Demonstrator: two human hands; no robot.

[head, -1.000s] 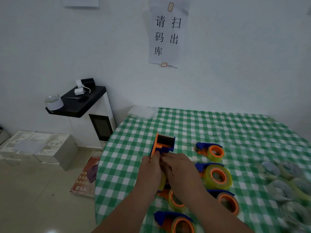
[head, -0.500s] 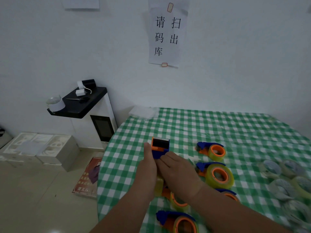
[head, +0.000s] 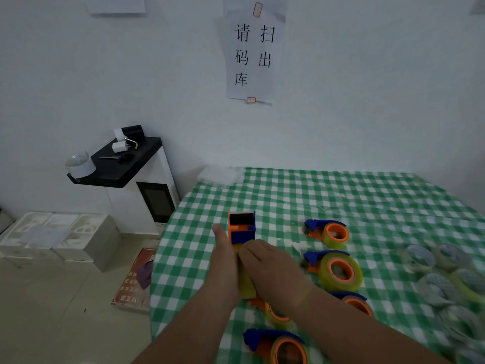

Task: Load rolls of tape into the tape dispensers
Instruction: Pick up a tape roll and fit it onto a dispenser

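An orange and blue tape dispenser [head: 241, 227] is held above the green checked table [head: 341, 195], its head pointing away from me. A yellowish tape roll [head: 246, 286] sits in it between my palms. My left hand [head: 224, 261] grips its left side, thumb up along the orange wall. My right hand [head: 270, 269] grips the right side and top, fingers on the blue part. Loaded dispensers lie to the right [head: 326, 231], [head: 334, 269], and near me [head: 278, 346]. Loose clear rolls [head: 446, 279] are piled at the far right.
Two more loaded dispensers [head: 275, 315], [head: 357, 303] lie partly under my forearms. A white cabinet with a black top [head: 123, 166] stands left of the table. White foam boxes [head: 52, 235] and a booklet [head: 136, 282] lie on the floor.
The dispenser has turned from tilted left to facing straight away from me. Both hands have shifted slightly lower and closer together around it.
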